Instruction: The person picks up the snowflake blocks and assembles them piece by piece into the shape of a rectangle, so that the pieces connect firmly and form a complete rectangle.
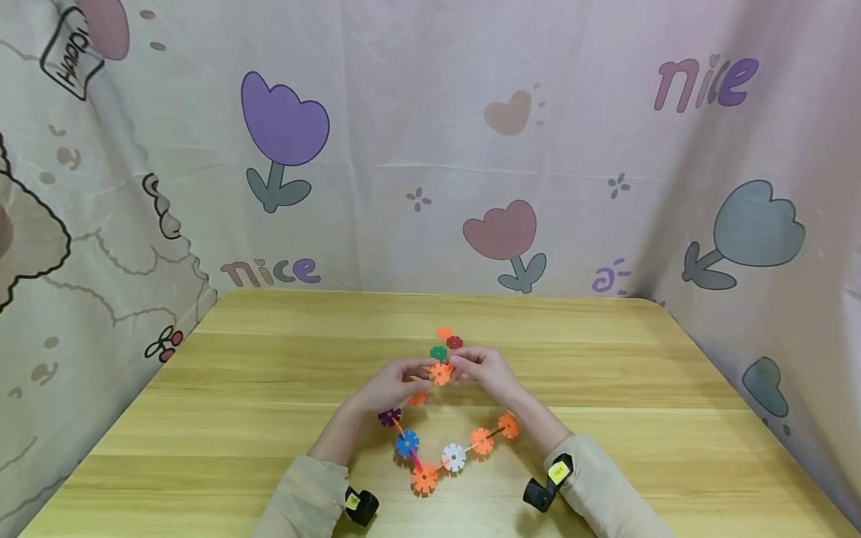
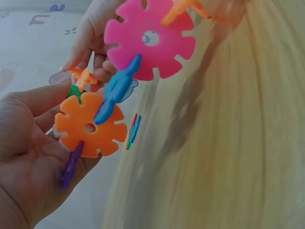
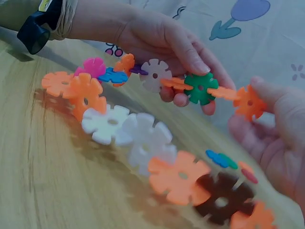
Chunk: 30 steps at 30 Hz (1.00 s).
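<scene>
A chain of slotted, flower-shaped plastic discs curves over the wooden table, with a blue disc, a white disc and several orange ones in it. My left hand holds the chain's far part, its thumb and fingers at a green disc in the right wrist view. Beside it, my right hand pinches an orange disc at that end, joined to the green one by another orange disc seen edge-on. A pink disc and an orange disc of the chain show in the left wrist view.
Just beyond the hands lie a few loose discs on the table, among them a dark red one and an orange one. A printed curtain hangs behind the table and along both sides.
</scene>
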Motion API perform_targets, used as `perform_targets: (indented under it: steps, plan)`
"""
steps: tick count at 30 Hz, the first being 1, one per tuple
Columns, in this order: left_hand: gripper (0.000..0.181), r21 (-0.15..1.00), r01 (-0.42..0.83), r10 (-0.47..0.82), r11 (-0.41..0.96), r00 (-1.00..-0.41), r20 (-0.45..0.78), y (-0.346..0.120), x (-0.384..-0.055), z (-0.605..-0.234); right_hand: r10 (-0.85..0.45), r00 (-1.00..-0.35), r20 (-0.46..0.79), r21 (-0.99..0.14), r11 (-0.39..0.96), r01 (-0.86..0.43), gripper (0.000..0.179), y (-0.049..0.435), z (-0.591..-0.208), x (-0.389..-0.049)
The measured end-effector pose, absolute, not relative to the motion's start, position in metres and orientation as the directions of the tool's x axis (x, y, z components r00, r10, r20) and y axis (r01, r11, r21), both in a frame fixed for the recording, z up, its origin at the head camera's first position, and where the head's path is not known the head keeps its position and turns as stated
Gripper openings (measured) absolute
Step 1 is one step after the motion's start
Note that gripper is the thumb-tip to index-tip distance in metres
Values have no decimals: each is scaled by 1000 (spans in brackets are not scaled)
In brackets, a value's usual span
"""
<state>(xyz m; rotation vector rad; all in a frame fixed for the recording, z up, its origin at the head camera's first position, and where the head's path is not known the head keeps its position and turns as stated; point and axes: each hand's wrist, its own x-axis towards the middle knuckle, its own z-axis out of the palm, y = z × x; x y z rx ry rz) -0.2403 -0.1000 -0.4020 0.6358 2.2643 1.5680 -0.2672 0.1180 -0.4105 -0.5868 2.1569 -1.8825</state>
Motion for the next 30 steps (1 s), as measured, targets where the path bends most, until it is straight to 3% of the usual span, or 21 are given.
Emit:
perform_targets:
  steps: [5,17,22,30]
  plan:
    - [47,937,184,519,297,-855,3,-101,-241,-403,-440,-895,71,-975,157,-154,37,114,-406,-263]
    - [44,949,170,451,265,-892,34,-99,-243,-404,-296,-945,142,-945,243,-218,33,95,-370,-233]
    - [45,963,164,469,215,-882,46,-100,-243,-404,-287,-944,160,-938,253,-236,35,97,-385,-243]
    - [45,973,168,512,157,-857,65,-105,-244,-404,-326,-930,169,-916,295,-270,28,93,-366,-229]
